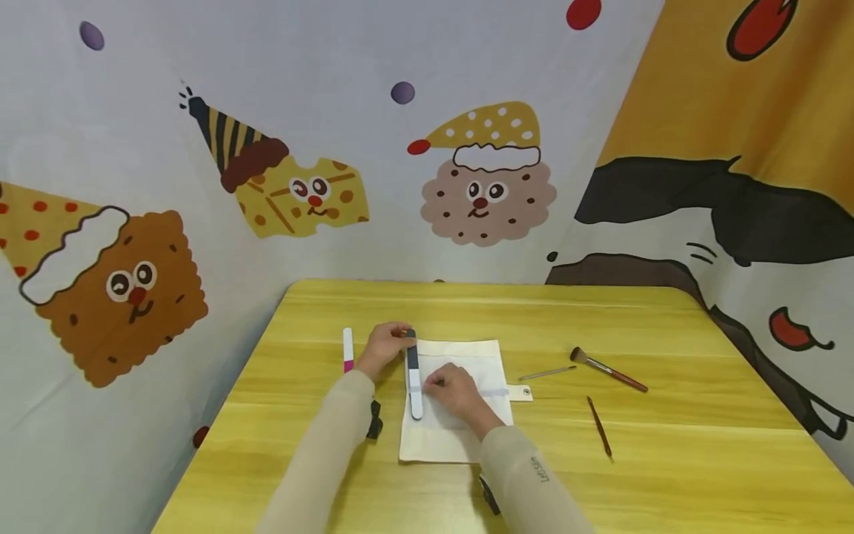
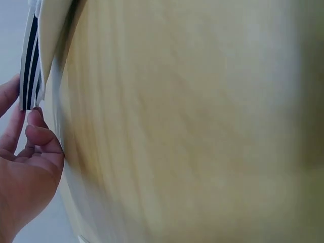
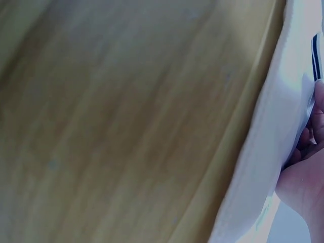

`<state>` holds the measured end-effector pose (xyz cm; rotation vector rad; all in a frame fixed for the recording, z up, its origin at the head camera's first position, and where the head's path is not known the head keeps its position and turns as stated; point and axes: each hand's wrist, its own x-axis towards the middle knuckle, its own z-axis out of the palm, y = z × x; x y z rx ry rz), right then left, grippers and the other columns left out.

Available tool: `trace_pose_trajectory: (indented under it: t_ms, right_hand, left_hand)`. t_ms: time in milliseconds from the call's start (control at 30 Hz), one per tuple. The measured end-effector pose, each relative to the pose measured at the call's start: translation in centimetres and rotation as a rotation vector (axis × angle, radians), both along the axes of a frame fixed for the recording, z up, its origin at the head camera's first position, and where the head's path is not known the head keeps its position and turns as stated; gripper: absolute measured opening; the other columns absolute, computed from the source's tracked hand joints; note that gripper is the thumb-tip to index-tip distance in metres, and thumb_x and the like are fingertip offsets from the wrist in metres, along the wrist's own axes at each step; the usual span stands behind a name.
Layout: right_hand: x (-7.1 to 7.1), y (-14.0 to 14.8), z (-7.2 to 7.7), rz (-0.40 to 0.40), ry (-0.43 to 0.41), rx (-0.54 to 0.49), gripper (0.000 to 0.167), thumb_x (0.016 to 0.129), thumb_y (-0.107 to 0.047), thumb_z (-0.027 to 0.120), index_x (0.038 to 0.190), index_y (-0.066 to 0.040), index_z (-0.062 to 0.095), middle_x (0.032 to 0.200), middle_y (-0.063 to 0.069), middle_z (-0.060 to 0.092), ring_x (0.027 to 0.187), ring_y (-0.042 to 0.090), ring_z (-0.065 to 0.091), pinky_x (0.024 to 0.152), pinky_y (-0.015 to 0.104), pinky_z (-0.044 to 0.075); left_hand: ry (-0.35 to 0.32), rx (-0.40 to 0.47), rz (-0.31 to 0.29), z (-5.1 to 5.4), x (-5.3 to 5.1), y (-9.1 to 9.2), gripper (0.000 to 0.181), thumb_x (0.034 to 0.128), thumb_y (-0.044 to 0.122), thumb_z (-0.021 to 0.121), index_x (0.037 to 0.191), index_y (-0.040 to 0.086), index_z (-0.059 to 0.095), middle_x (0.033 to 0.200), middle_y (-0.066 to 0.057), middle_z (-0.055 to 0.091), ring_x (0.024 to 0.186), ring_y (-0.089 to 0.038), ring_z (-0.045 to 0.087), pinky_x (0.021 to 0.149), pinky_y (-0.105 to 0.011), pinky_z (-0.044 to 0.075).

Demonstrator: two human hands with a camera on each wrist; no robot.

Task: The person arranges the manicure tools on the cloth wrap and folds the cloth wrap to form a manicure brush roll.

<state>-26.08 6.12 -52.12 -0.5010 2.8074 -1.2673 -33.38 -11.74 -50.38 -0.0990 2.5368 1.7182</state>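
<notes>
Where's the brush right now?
Head view: the brush lies on the right side of the table, just right of the thin metal stick and beyond the brown stick.

The cloth (image 1: 460, 446) lies on the table (image 1: 694, 467), file (image 1: 414, 374) on its left part, brush (image 1: 607, 368) to its right.

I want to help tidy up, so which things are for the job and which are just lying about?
For the job:
black-and-white strip, in the left grip
white cloth
pale band, by the right grip

Seemingly just lying about:
white-and-pink strip
brush
thin metal tool
reddish-brown tool
</notes>
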Motion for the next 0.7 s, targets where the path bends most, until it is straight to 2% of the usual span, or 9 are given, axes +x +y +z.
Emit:
trace_pose_trajectory:
  t_ms: [233,533,700]
  right_hand:
    - [-0.14,-0.04,-0.33,-0.015,0.022,-0.004,0.006,0.086,-0.014,0.075,0.084,-0.008,0.076,0.084,-0.002,0.062,0.083,0.015,0.056,0.078,0.033,0.045]
    - [-0.04,-0.18,-0.03,-0.033,0.003,-0.004,0.007,0.087,-0.014,0.075,0.084,-0.007,0.075,0.085,0.000,0.062,0.083,0.016,0.056,0.079,0.035,0.046]
    - [0.08,-0.24,0.06,-0.035,-0.009,-0.001,0.007,0.086,-0.013,0.075,0.083,-0.008,0.076,0.085,0.000,0.062,0.084,0.015,0.055,0.080,0.035,0.045]
  left_hand:
    - [-0.018,0.018,-0.037,-0.23,0.79,-0.57,0.029,0.0878,0.005,0.074,0.116,0.000,0.068,0.102,-0.010,0.063,0.091,-0.022,0.055,0.075,-0.029,0.049]
    - [-0.008,0.016,-0.088,-0.53,0.94,-0.67,0.030,0.0874,0.005,0.074,0.116,-0.001,0.068,0.103,-0.011,0.063,0.094,-0.022,0.056,0.079,-0.030,0.050]
    - [-0.018,-0.003,-0.092,-0.51,1.03,-0.77,0.030,0.0879,0.005,0.074,0.117,-0.001,0.068,0.106,-0.012,0.064,0.095,-0.023,0.056,0.081,-0.032,0.050]
